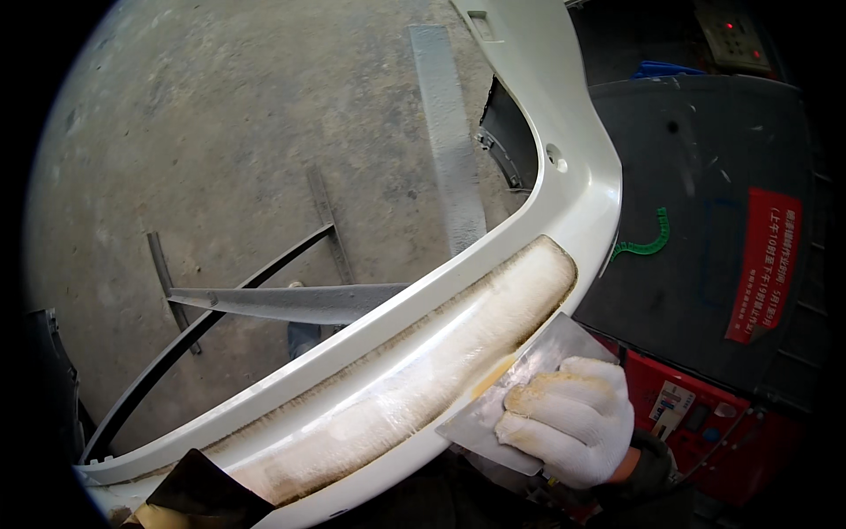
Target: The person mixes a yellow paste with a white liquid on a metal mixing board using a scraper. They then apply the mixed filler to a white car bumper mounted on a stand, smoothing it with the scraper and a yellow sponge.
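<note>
A white curved car bumper (582, 115) runs from the top of the view to the lower left, with a long sanded, whitish patch (441, 353) edged in brown. My right hand (573, 419), in a white knitted glove stained yellowish, grips a flat metal plate (529, 370) against the bumper's near edge. Yellowish putty (492, 377) shows along the plate's far-left side. At the bottom left, a dark flat spreader (210, 494) overlaps the patch's lower end. My left hand (163, 517) pinches it, mostly cut off by the rim of the view.
Below the bumper stands a metal frame with a grey bar (291, 302) and thin legs on the concrete floor (238, 115). A grey board (448, 132) lies beyond. On the right are a dark panel (687, 159) with a green curved strip (652, 240), a red sign (765, 264) and red equipment (705, 423).
</note>
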The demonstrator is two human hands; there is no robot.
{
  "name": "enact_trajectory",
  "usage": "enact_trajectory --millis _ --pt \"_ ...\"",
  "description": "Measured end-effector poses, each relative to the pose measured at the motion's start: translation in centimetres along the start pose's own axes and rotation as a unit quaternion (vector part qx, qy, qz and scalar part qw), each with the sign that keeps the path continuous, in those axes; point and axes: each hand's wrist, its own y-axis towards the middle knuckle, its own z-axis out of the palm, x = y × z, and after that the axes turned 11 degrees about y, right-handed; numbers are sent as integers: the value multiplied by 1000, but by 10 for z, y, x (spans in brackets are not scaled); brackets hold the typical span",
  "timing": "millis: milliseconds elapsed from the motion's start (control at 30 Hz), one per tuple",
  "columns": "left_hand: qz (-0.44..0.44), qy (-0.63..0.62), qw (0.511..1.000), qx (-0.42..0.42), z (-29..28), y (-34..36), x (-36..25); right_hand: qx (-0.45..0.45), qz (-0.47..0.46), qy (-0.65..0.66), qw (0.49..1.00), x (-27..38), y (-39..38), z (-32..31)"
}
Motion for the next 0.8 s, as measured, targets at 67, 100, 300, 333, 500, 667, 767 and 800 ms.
enact_trajectory --millis 67,100,300,333,500,667,767,800 --pt "-1 -1 1000 -3 0 -1 -1 13 -6 0 1000 0 -8 3" --pt "-2 -2 1000 -4 0 -1 -2 13 -2 9 1000 1 -11 1" --pt "3 -9 1000 -3 2 -1 -2 -16 20 17 1000 4 -3 -2" --pt "4 -11 1000 -2 2 1 -2 -12 20 19 1000 3 0 -3" --pt "5 -15 1000 -4 2 2 -1 7 9 25 1000 -4 12 -1" --pt "4 -23 1000 -5 1 3 -2 -10 4 21 1000 -4 12 1" --pt "4 -26 1000 -2 0 5 -3 -13 11 28 999 -3 10 2" --pt "5 -26 1000 -1 0 5 -4 -11 11 27 1000 -3 9 2"
